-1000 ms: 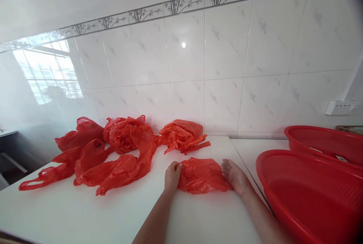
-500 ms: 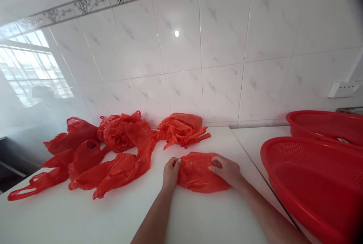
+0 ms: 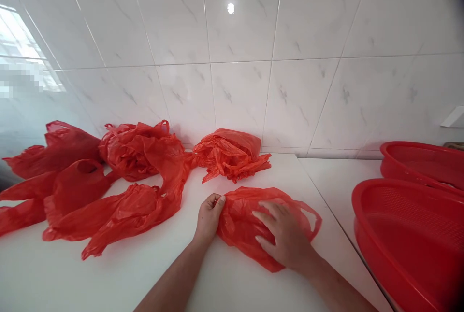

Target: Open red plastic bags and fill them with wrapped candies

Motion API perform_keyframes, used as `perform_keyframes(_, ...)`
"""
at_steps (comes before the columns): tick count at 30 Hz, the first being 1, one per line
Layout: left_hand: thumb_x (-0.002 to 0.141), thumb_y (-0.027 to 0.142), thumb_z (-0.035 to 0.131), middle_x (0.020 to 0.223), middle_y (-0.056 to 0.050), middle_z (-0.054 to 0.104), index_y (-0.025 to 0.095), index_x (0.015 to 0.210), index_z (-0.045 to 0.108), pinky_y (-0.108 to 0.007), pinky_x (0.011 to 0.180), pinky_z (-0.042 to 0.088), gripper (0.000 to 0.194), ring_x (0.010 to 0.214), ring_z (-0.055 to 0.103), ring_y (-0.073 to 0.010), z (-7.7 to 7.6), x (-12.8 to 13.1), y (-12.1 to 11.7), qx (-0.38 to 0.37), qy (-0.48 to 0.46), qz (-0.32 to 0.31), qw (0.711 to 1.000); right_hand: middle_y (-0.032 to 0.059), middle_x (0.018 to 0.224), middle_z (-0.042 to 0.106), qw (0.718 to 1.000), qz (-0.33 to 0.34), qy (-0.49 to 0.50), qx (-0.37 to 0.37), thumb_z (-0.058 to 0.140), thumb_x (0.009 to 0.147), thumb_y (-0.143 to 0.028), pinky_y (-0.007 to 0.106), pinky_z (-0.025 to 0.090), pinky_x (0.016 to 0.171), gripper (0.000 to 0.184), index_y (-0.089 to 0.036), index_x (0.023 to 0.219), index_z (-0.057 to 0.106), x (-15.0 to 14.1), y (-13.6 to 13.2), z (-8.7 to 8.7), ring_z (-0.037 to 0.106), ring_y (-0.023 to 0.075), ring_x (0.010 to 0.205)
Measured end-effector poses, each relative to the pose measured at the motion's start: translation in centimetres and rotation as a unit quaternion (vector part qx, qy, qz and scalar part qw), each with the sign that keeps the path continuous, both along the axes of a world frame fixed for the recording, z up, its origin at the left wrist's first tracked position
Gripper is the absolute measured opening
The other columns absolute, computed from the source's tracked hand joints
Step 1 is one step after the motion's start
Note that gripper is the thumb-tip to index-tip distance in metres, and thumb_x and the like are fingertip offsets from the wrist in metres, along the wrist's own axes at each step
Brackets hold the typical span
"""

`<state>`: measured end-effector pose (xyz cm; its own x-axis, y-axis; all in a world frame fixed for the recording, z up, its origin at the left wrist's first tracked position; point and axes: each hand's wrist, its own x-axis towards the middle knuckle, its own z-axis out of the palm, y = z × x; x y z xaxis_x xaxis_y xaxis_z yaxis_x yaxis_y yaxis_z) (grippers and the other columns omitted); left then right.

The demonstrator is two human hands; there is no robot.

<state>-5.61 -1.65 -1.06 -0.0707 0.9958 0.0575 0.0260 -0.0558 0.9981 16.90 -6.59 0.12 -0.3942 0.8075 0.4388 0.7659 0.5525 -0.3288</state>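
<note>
A red plastic bag lies flattened on the white counter in front of me. My left hand pinches the bag's left edge with curled fingers. My right hand lies flat on top of the bag, fingers spread and pointing left, pressing it down. The bag's handle loops stick out to the right of my right hand.
Several more crumpled red bags lie across the left of the counter, and a folded bundle of bags sits against the tiled wall. Two red plastic basins stand at the right. A wall socket is at the far right.
My right hand moved from the bag's right end onto its top and flattened. The bag's handles now show at the right. The view tilted down and closer.
</note>
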Motion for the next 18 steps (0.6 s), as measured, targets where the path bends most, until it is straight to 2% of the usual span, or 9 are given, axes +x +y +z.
perform_keyframes(2, 0.078, 0.051, 0.055, 0.063, 0.002, 0.055, 0.018, 0.072, 0.053, -0.021, 0.051, 0.039, 0.034, 0.054, 0.049, -0.0117, 0.0, 0.1, -0.1, -0.007, -0.011, 0.006, 1.0, 0.0091, 0.121, 0.055, 0.998, 0.014, 0.027, 0.051, 0.054, 0.084, -0.025, 0.048, 0.038, 0.095, 0.035, -0.028, 0.118, 0.059, -0.8, -0.6, 0.1, 0.048, 0.0282, 0.111)
perform_keyframes(4, 0.077, 0.051, 0.057, 0.062, 0.002, 0.056, 0.018, 0.071, 0.054, -0.021, 0.05, 0.04, 0.034, 0.054, 0.049, -0.0118, 0.2, 0.1, -0.2, -0.021, -0.023, 0.01, 0.999, 0.0089, 0.115, 0.058, 0.997, 0.029, 0.042, 0.065, 0.05, 0.085, -0.019, 0.045, 0.042, 0.091, 0.033, -0.027, 0.116, 0.059, -1.6, -1.1, -0.2, 0.052, 0.0258, 0.104)
perform_keyframes(9, 0.074, 0.051, 0.06, 0.06, 0.003, 0.053, 0.018, 0.068, 0.053, -0.021, 0.05, 0.04, 0.034, 0.052, 0.046, -0.0108, 0.8, 0.2, -0.4, -0.036, -0.016, 0.016, 0.999, 0.008, 0.109, 0.061, 0.998, 0.039, -0.021, -0.05, 0.062, 0.079, -0.024, 0.041, 0.048, 0.082, 0.03, -0.024, 0.109, 0.062, -3.0, -1.4, -0.7, 0.057, 0.0255, 0.093)
perform_keyframes(11, 0.074, 0.051, 0.06, 0.06, 0.003, 0.054, 0.018, 0.068, 0.053, -0.021, 0.05, 0.04, 0.034, 0.053, 0.047, -0.011, 1.0, 0.2, -0.5, -0.043, -0.013, 0.016, 0.999, 0.0061, 0.11, 0.06, 0.996, 0.038, -0.031, -0.081, 0.063, 0.078, -0.023, 0.04, 0.048, 0.084, 0.027, -0.024, 0.105, 0.064, -3.0, -1.3, -0.7, 0.056, 0.0242, 0.094)
perform_keyframes(14, 0.075, 0.051, 0.059, 0.061, 0.003, 0.056, 0.018, 0.07, 0.053, -0.021, 0.051, 0.041, 0.034, 0.054, 0.048, -0.0114, 1.1, 0.2, -0.6, -0.053, -0.019, 0.008, 0.998, 0.0045, 0.113, 0.059, 0.996, 0.037, -0.015, -0.084, 0.063, 0.079, -0.021, 0.038, 0.047, 0.088, 0.027, -0.024, 0.106, 0.064, -2.7, -1.2, -0.4, 0.055, 0.0218, 0.099)
perform_keyframes(18, 0.076, 0.05, 0.059, 0.063, 0.002, 0.057, 0.018, 0.073, 0.054, -0.021, 0.052, 0.042, 0.033, 0.055, 0.049, -0.0115, 0.9, 0.2, -0.6, -0.05, -0.031, -0.006, 0.998, 0.0062, 0.12, 0.057, 0.999, 0.044, 0.005, -0.025, 0.062, 0.08, -0.02, 0.039, 0.044, 0.095, 0.028, -0.023, 0.108, 0.063, -2.7, -1.8, -0.1, 0.053, 0.0227, 0.107)
